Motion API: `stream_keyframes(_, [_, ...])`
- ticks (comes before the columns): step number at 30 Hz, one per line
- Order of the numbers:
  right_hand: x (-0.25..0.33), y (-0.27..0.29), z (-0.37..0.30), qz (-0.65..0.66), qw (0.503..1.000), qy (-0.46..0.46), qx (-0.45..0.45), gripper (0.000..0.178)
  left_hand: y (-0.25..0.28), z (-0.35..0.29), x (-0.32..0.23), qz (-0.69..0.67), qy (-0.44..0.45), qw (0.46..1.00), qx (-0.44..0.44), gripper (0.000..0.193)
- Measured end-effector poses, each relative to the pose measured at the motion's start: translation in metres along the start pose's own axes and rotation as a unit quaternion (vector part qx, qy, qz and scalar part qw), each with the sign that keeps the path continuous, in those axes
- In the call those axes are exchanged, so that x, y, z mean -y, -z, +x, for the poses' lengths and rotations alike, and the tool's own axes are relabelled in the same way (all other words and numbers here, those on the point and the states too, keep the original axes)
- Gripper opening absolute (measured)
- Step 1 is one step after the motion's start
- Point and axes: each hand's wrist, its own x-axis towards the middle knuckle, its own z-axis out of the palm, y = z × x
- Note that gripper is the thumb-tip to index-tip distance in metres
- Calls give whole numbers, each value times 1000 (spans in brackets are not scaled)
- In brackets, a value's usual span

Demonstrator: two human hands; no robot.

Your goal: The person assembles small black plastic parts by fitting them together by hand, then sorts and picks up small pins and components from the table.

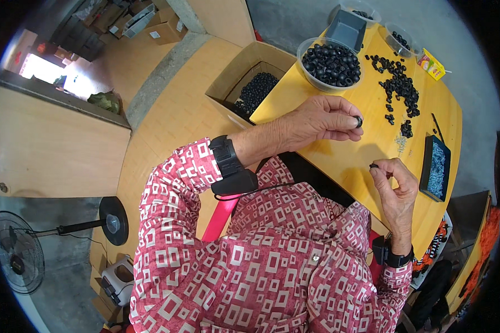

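Above the yellow table (339, 161), my left hand (328, 119) pinches a small round black part (359, 121) between thumb and fingertips. Lower and to the right, my right hand (395, 186) is closed, with a tiny black piece (374, 166) at the tip of thumb and forefinger. The two hands are apart. Beyond my left hand stands a clear bowl (311, 79) heaped with round black parts. Loose small black pieces (401, 91) lie scattered across the table. Right of my right hand, a black tray (426, 162) holds many tiny silvery bits, and a few more lie loose nearby.
A cardboard box (224, 83) with black parts stands left of the table. Behind the bowl are a grey bin (347, 28) and a clear tub (401, 51). A yellow carton (431, 64) and a thin dark rod (438, 129) lie right. A fan (16, 261) stands lower left.
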Motion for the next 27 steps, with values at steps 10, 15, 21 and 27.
stream_keyframes(10, [-3, -4, -3, -4, 1000, 5, 6, 8, 9, -7, 10, 255, -65, 963, 50, 20])
stream_keyframes(15, [-1, -2, -2, -1, 1000, 4, 5, 8, 3, -6, 7, 155, -45, 987, 17, 21])
stream_keyframes(21, [-3, 6, -3, -6, 1000, 4, 5, 8, 5, 9, 4, 296, -132, 945, -51, 21])
stream_keyframes(27, [-10, 18, -9, 47, 993, -104, 34, 9, -1, 10, 10, 140, -69, 985, -79, 30])
